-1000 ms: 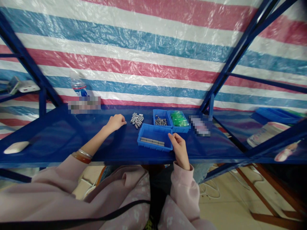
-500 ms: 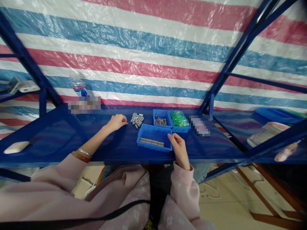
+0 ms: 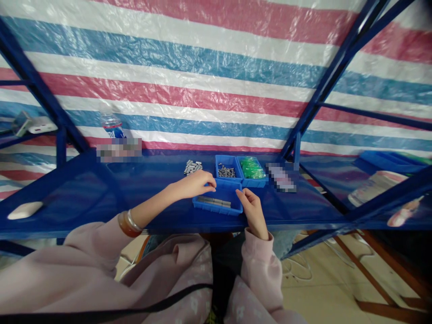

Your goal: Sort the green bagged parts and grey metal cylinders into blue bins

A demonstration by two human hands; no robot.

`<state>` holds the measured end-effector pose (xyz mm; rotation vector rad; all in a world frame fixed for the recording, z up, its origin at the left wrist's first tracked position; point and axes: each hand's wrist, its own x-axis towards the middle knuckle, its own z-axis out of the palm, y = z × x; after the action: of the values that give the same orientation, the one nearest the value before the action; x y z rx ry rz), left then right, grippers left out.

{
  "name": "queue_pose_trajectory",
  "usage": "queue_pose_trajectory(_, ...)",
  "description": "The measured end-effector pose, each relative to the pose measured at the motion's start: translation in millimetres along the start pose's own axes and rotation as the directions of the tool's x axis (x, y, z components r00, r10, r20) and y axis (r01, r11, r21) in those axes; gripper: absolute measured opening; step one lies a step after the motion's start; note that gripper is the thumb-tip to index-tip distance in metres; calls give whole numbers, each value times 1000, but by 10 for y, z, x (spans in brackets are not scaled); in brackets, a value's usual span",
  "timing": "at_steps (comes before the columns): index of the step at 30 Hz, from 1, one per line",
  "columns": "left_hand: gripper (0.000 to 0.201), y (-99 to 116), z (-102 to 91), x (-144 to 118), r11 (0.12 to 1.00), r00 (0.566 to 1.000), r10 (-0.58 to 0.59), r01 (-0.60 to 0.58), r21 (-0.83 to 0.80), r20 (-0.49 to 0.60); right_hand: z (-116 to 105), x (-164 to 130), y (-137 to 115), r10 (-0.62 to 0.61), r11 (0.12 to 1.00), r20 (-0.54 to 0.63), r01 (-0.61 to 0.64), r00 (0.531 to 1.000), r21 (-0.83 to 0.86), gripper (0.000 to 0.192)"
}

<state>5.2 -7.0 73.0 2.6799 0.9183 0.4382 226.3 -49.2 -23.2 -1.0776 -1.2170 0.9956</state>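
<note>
Over the left back part of the front blue plastic bin [image 3: 216,210] is my left hand [image 3: 199,183], its fingers curled together toward the thumb. Whatever they may hold is hidden. My right hand [image 3: 252,208] pinches the right rim of this bin. Inside, along the front wall, lies a row of grey metal cylinders [image 3: 214,202]. A loose pile of similar metal cylinders [image 3: 193,167] sits on the blue table behind my left hand, which partly covers it.
Behind the front bin stand a blue bin of small metal parts [image 3: 227,171] and another with green plastic-wrapped contents [image 3: 252,168]. A blurred-out flat object [image 3: 281,177] lies to their right. A water bottle [image 3: 114,127] stands back left; a white object [image 3: 25,210] lies far left.
My left hand has moved right, from beside the cylinder pile to over the front bin. My right hand stays at the bin's right rim.
</note>
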Motion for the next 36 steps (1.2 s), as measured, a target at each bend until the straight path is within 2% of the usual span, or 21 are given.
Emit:
queue_pose_trajectory(3, 11, -20, 179, 66, 988, 992, -20, 2, 152, 121, 1, -1, -10, -2, 1000, 1, 2, 1000, -6, 50)
queue_pose_trajectory(8, 13, -66, 256, 80, 962, 990, -40, 1, 272, 137, 5, -2, -23, 13, 1000, -5, -13, 1000, -16, 51)
queue_pose_trajectory(14, 16, 18, 148, 43, 970, 980, -76, 30, 240, 183, 12, 2, -12, 10, 1000, -12, -10, 1000, -10, 51)
queue_pose_trajectory(18, 29, 73, 79, 12, 975, 974, -114, 73, 209, 194, 21, 4, -7, -2, 1000, -14, 2, 1000, -6, 51)
queue_pose_trajectory(22, 37, 68, 24, -7, 987, 962, -106, 71, 143, 251, 28, -1, -27, -9, 1000, -8, 9, 1000, -14, 52)
queue_pose_trajectory(26, 38, 65, -14, -8, 993, 955, -101, 78, 89, 280, 26, -6, -48, -10, 999, 4, 10, 1000, -33, 51)
queue_pose_trajectory(36, 35, 38, 9, 11, 984, 939, -167, 140, 108, 301, 39, -23, -92, -31, 998, 23, 33, 999, -60, 52)
